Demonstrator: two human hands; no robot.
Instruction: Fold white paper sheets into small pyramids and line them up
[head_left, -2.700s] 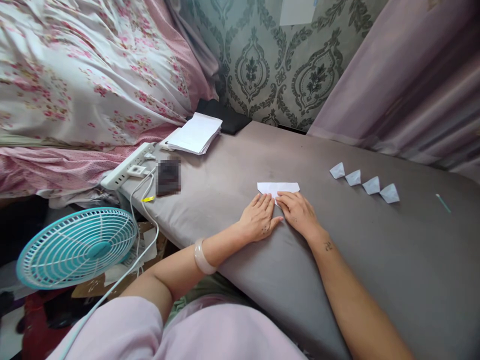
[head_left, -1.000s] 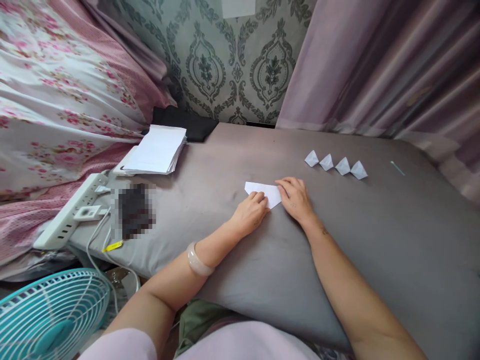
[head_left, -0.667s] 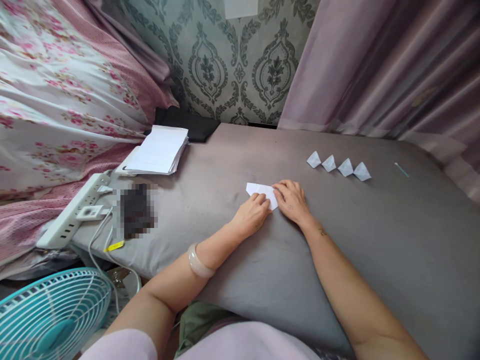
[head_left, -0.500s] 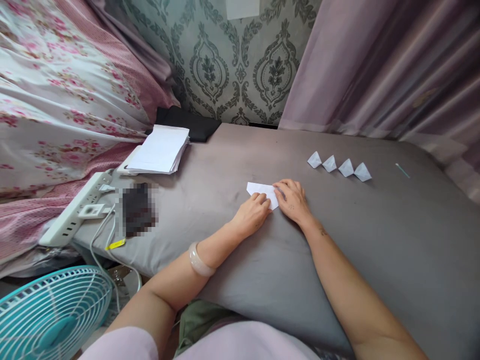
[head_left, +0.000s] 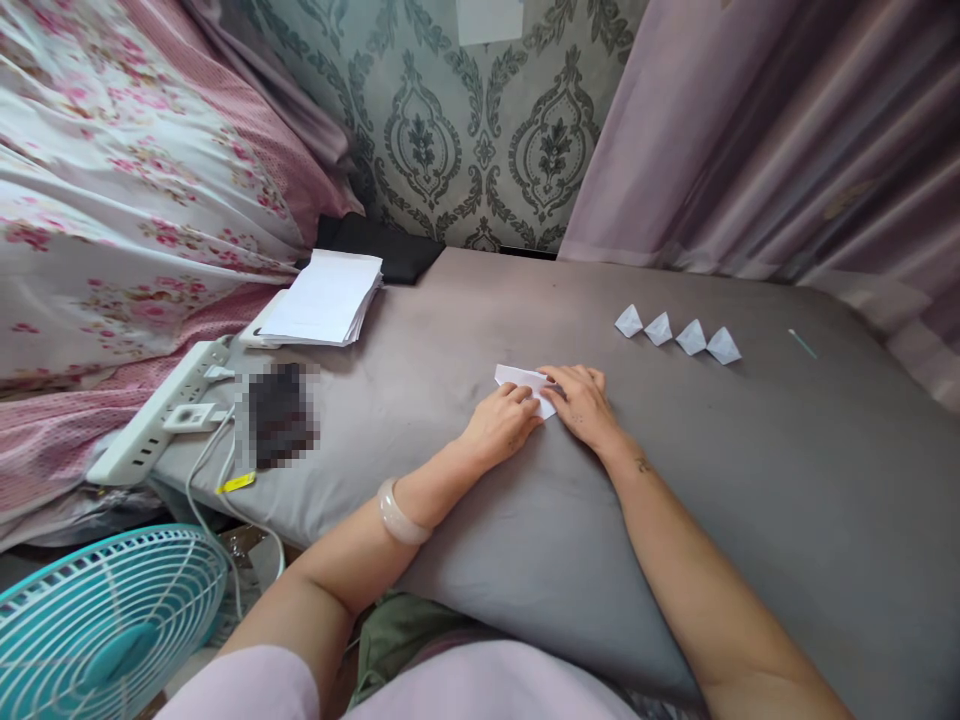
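Head: 2 hands [head_left: 499, 425] [head_left: 583, 402] apparently pinch paper [head_left: 521, 376].

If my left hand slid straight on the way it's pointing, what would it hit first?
Your left hand would likely meet your right hand first, at its fingers, just ahead over the folded paper; the exact gap is unclear.

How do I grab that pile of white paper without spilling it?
I'd try the near right corner of the pile of white paper, coming from the right, thumb on top, fingers underneath. That side borders the grey cover, while a white object pokes out at the left and a black thing lies behind. Edges there look uneven, so pinch the whole thickness.
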